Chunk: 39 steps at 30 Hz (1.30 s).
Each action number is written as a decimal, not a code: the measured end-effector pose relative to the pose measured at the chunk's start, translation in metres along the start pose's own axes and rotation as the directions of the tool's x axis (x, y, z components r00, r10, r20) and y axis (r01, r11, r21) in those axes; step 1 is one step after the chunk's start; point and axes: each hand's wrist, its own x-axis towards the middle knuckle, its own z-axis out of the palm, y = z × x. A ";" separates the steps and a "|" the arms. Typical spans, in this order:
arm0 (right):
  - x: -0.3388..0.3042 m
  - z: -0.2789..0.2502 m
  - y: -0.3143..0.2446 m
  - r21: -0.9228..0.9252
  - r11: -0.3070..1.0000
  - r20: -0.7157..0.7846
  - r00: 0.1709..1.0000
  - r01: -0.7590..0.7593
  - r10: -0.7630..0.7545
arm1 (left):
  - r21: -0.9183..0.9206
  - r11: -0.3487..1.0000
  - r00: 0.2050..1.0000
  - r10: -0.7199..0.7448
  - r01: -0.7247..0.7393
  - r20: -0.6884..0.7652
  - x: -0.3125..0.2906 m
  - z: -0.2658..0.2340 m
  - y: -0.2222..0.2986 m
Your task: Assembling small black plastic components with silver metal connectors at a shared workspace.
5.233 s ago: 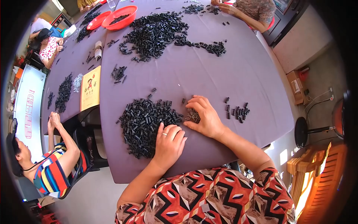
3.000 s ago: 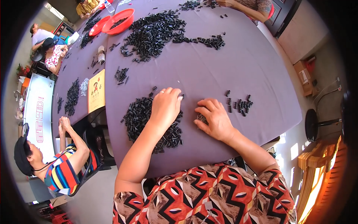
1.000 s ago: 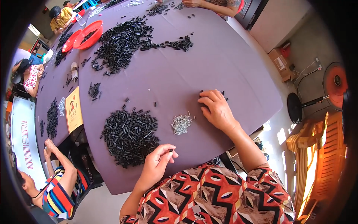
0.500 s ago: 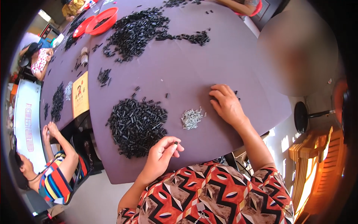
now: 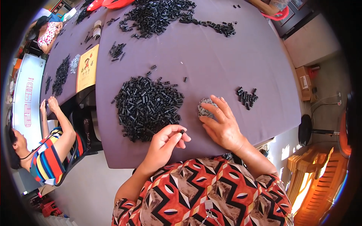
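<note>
My left hand (image 5: 163, 145) is closed in a pinch around a small black cylindrical piece (image 5: 182, 131), whose dark end shows between thumb and forefinger. Just beyond it lies a large heap of short black tubular pieces (image 5: 147, 107). My right hand (image 5: 223, 127) reaches over a little pile of small silvery metal parts (image 5: 203, 109), its fingers apart and partly covering them. Whether the fingertips touch any of those parts is hard to see. To the right of this hand, a small group of black pieces (image 5: 247, 97) lies on the purple-covered table (image 5: 230, 64).
Another big black heap (image 5: 158, 17) and red basins (image 5: 117, 3) are farther off. A yellow booklet (image 5: 87, 68) lies at the left table seam. At the left sits a person in a striped top (image 5: 52, 156); orange chairs (image 5: 316, 184) are stacked at right.
My right hand has moved left and nearer, from beside the small black group to over the silvery pile. The left hand keeps its pinch on the black piece. The whole view has shifted.
</note>
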 end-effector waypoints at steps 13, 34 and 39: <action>-0.022 0.003 -0.007 0.014 0.996 0.053 0.995 -0.084 0.083 | 0.003 0.999 0.999 -0.048 0.048 0.020 -0.005 -0.001 -0.012; -0.034 0.001 -0.002 0.087 0.991 0.018 0.995 -0.101 0.100 | 0.028 0.998 0.998 -0.055 0.053 0.044 -0.003 -0.005 -0.017; -0.028 0.006 -0.001 0.050 0.990 -0.003 0.991 -0.135 0.135 | 0.015 0.998 0.997 -0.065 0.065 0.040 -0.004 -0.002 -0.013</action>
